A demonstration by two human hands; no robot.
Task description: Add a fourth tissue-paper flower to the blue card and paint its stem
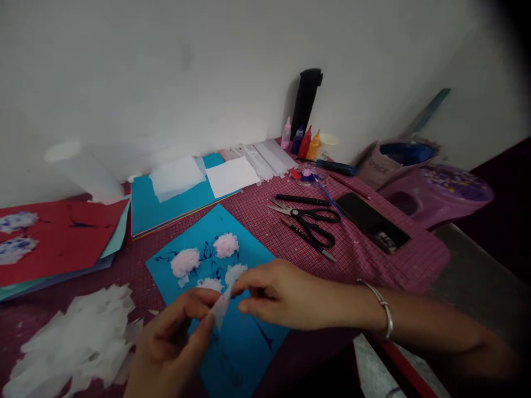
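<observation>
My left hand pinches a small piece of white tissue paper between thumb and fingertips. At the paper's upper end, the bent fingers of my right hand close on its edge. Beneath both hands lies a blue sheet of paper, turned at an angle, with dark blue painted strokes. Fluffy pale pink tissue flowers sit on it, one at the left and another toward the top. More tufts near my fingers are partly covered. A heap of white tissue pieces rests left of my left hand.
Scissors, a black pen and a phone lie to the right. Paint bottles stand by the wall. Red paper is at the left, stacked blue paper behind. A pink stool stands far right.
</observation>
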